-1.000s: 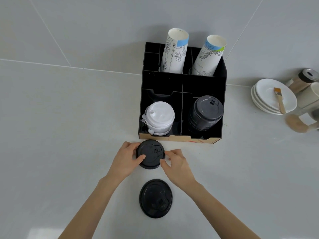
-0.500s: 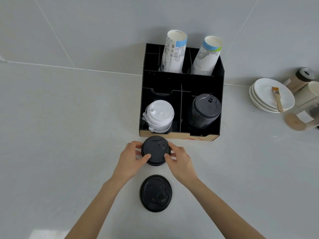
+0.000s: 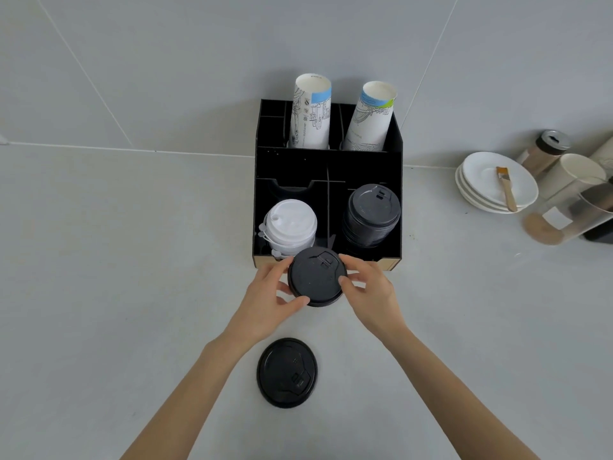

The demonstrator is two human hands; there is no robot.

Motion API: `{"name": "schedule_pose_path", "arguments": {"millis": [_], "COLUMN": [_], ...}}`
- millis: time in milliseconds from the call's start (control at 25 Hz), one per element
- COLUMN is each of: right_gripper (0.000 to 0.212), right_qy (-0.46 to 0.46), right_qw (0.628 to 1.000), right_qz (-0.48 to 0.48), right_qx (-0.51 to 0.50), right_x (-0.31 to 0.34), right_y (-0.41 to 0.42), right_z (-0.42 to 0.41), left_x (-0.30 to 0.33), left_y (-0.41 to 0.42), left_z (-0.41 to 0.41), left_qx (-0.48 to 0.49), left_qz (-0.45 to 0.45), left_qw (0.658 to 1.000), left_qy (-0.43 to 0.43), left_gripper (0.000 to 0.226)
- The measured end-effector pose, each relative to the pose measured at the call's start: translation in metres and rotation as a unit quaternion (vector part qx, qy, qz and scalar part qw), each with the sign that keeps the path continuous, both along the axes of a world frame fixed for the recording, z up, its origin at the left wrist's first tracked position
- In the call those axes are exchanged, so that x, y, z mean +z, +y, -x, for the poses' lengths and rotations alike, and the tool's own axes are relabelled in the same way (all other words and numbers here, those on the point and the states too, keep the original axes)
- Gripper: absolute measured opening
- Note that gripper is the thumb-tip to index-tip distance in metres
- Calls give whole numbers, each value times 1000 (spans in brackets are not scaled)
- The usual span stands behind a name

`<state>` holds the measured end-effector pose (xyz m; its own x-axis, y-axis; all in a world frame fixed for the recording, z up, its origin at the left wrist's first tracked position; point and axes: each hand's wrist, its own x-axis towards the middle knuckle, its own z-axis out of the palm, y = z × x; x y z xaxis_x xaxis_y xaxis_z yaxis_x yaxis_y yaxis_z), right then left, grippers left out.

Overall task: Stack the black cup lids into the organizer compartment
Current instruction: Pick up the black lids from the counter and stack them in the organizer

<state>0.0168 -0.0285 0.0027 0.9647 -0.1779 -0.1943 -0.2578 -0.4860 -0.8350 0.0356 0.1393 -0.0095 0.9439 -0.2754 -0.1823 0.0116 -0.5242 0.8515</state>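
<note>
Both hands hold a black cup lid (image 3: 314, 277) just in front of the black organizer (image 3: 394, 151). My left hand (image 3: 269, 300) grips its left rim, my right hand (image 3: 371, 293) its right rim. The lid is lifted off the counter and overlaps the organizer's front edge. A stack of black lids (image 3: 370, 215) stands in the organizer's front right compartment. White lids (image 3: 290, 227) fill the front left compartment. Another black lid (image 3: 287, 372) lies flat on the counter between my forearms.
Two stacks of paper cups (image 3: 310, 116) lean in the organizer's rear compartments. At the right stand stacked white saucers (image 3: 481, 180) with a small brush (image 3: 506, 189), a shaker jar (image 3: 545, 151) and other containers. A tiled wall rises behind.
Both hands have raised the black lid off the counter and carried it forward to the organizer's front edge. The lid on the counter has stayed put.
</note>
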Motion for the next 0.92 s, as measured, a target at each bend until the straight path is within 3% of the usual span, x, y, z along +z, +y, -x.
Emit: {"name": "schedule_pose_path", "arguments": {"millis": [400,920], "right_gripper": [29,37], "right_qy": [-35,-89], "right_qw": [998,994], "right_qz": [4,19], "right_qx": [-46,-56], "right_x": [31,47], "right_y": [-43,-74], "right_z": [-11,-48], "left_x": [25,41], "left_y": [-44,-95], "left_z": [-19,-60], "left_qx": [-31,0], "left_qz": [0,-7], "left_qw": [998,996], "left_qy": [-56,-93], "left_gripper": [67,65]}}
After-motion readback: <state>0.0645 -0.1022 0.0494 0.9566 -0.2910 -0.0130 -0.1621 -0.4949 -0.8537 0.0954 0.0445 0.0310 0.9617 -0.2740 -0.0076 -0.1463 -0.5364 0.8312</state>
